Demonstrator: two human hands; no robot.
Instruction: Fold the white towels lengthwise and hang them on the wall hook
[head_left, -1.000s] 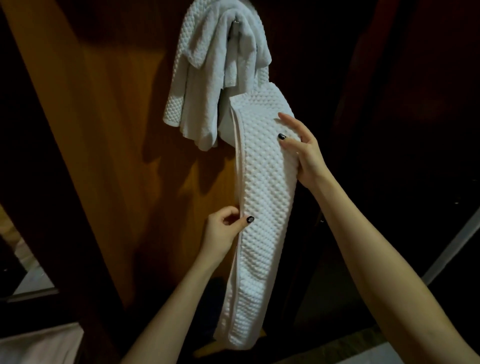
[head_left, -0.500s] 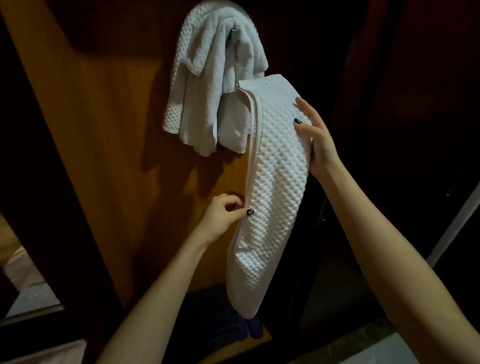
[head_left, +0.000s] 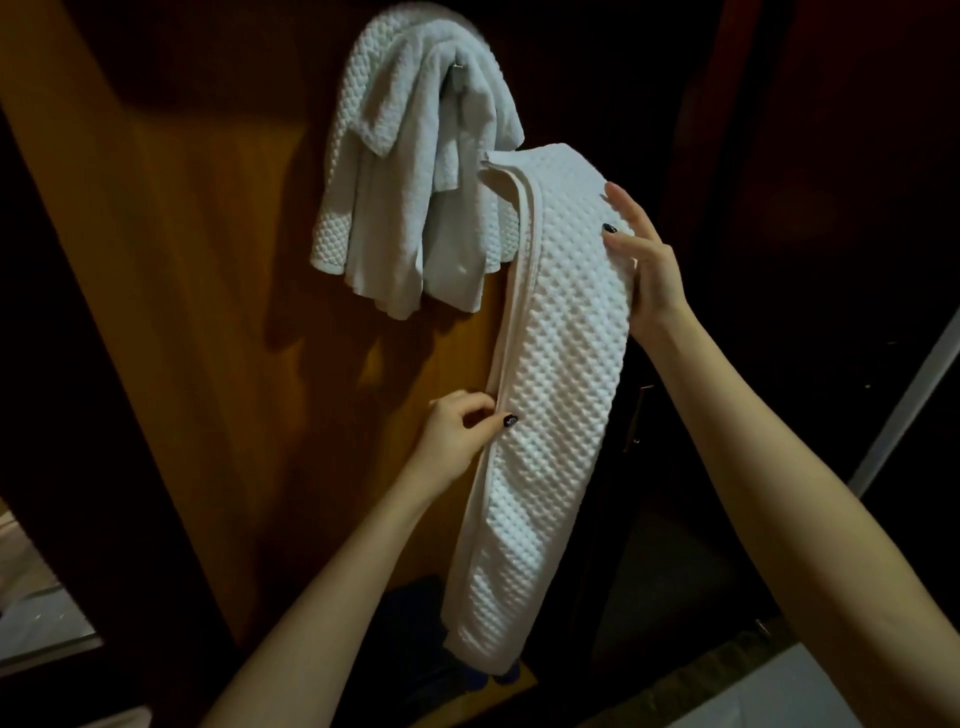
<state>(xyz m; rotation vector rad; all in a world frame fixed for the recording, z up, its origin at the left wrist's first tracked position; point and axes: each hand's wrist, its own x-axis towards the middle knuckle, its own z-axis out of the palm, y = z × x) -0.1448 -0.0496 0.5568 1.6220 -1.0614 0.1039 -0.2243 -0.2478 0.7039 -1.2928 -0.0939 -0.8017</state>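
A long white waffle towel (head_left: 550, 395), folded lengthwise, hangs between my two hands in front of a wooden panel. My left hand (head_left: 460, 431) pinches its left edge about halfway down. My right hand (head_left: 644, 265) grips its right edge near the top, fingers spread behind the cloth. Other white towels (head_left: 410, 171) are bunched on the wall hook (head_left: 458, 70), up and to the left of the folded towel's top end. Only a small metal part of the hook shows between the folds.
The orange-brown wooden panel (head_left: 208, 312) carries the hook. Dark wood lies to the right, with a small metal handle (head_left: 638, 415). A dark blue item (head_left: 415, 639) sits low beneath the towel. A pale surface (head_left: 47, 618) shows at lower left.
Both hands have lifted the folded towel upward and slightly right, so its top end now sits nearer the hook and beside the hanging towels. Grips are unchanged.
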